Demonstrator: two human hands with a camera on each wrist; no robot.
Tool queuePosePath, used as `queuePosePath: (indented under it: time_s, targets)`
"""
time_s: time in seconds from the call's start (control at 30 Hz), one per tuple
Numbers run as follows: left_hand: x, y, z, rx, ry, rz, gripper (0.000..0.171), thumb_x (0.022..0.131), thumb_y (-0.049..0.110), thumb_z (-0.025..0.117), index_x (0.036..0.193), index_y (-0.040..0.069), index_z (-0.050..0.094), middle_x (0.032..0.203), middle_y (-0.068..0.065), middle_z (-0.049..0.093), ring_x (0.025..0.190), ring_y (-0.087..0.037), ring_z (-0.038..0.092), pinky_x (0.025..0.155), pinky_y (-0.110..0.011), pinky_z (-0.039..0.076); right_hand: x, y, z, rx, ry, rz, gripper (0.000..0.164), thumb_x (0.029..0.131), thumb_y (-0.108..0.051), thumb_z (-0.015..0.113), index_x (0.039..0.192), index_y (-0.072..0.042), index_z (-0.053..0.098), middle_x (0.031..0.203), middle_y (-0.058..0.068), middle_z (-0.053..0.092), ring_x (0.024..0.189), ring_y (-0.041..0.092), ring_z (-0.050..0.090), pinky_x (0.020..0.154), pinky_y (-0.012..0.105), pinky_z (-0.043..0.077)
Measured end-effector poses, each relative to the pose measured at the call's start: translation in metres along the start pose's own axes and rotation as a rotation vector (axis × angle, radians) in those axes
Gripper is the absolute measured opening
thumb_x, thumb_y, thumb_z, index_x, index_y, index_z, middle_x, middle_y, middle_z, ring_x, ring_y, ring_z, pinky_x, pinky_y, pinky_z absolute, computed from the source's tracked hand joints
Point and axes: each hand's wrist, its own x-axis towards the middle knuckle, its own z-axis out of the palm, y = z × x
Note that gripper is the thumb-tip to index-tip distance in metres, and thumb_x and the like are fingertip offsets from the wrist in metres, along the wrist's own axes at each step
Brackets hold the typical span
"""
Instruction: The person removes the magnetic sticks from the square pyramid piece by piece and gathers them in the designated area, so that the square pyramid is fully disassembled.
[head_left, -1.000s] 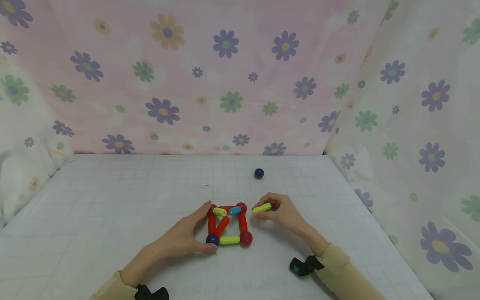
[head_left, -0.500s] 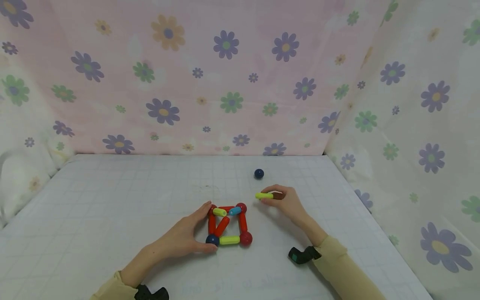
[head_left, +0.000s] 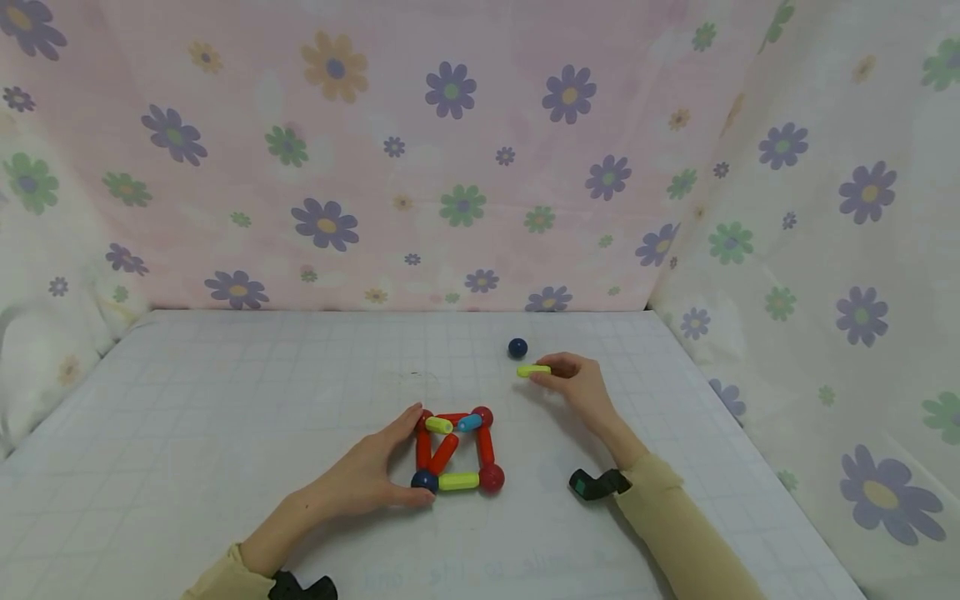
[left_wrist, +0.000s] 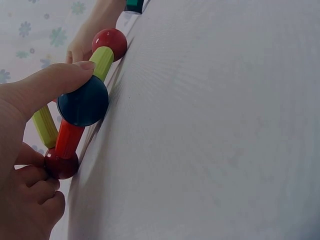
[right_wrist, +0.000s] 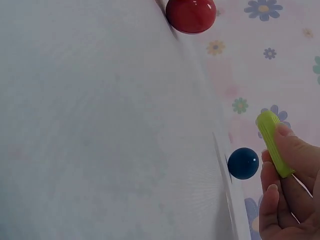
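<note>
A square of magnetic rods and balls (head_left: 486,446) lies on the table in the head view. Rods in red, lime and blue join its red balls and one dark blue corner ball (left_wrist: 84,101). My left hand (head_left: 356,471) grips its left side, thumb on the blue ball and fingers by the far red ball (left_wrist: 61,163). Between thumb and fingers, my right hand (head_left: 581,393) pinches a loose lime magnetic rod (right_wrist: 274,145). Just beyond that rod sits a separate dark blue ball (head_left: 517,348), apart from it in the head view.
A white gridded table cover (head_left: 247,375) spreads under everything. Behind it hangs a flowered curtain (head_left: 405,167), with more flowered cloth at both sides. Each sleeve has a black strap-like device (head_left: 597,485) at the wrist.
My right hand has moved away from the square, farther back on the table, carrying the lime rod close to the loose blue ball. The left hand and the square have stayed put.
</note>
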Motion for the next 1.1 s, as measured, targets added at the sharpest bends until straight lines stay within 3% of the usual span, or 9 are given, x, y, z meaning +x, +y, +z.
queuePosePath:
  time_s: [0.4, 0.6, 1.1]
  targets:
    - [-0.001, 0.000, -0.001, -0.003, -0.002, 0.016, 0.112, 0.073, 0.048, 0.086, 0.159, 0.012, 0.025, 0.165, -0.003, 0.026, 0.151, -0.028, 0.028, 0.117, -0.058, 0.030, 0.011, 0.008, 0.002, -0.003, 0.048, -0.004, 0.029, 0.089, -0.017, 0.077, 0.116, -0.007, 0.073, 0.119, 0.012, 0.069, 0.102, 0.020, 0.067, 0.081, 0.016, 0.055]
    - [-0.001, 0.000, -0.001, 0.007, -0.005, 0.020, 0.112, 0.074, 0.050, 0.085, 0.160, 0.012, 0.024, 0.165, -0.002, 0.027, 0.150, -0.028, 0.029, 0.117, -0.058, 0.030, 0.012, 0.013, 0.002, -0.039, 0.080, -0.012, 0.029, 0.088, -0.017, 0.078, 0.113, -0.005, 0.073, 0.116, 0.013, 0.071, 0.102, 0.022, 0.067, 0.082, 0.017, 0.054]
    - [-0.001, 0.000, -0.002, 0.009, -0.003, 0.024, 0.112, 0.074, 0.050, 0.085, 0.160, 0.011, 0.024, 0.165, -0.003, 0.026, 0.151, -0.028, 0.028, 0.117, -0.058, 0.029, 0.014, 0.023, 0.005, -0.124, 0.115, -0.025, 0.027, 0.087, -0.019, 0.079, 0.112, -0.010, 0.074, 0.111, 0.009, 0.073, 0.101, 0.022, 0.066, 0.090, 0.031, 0.053]
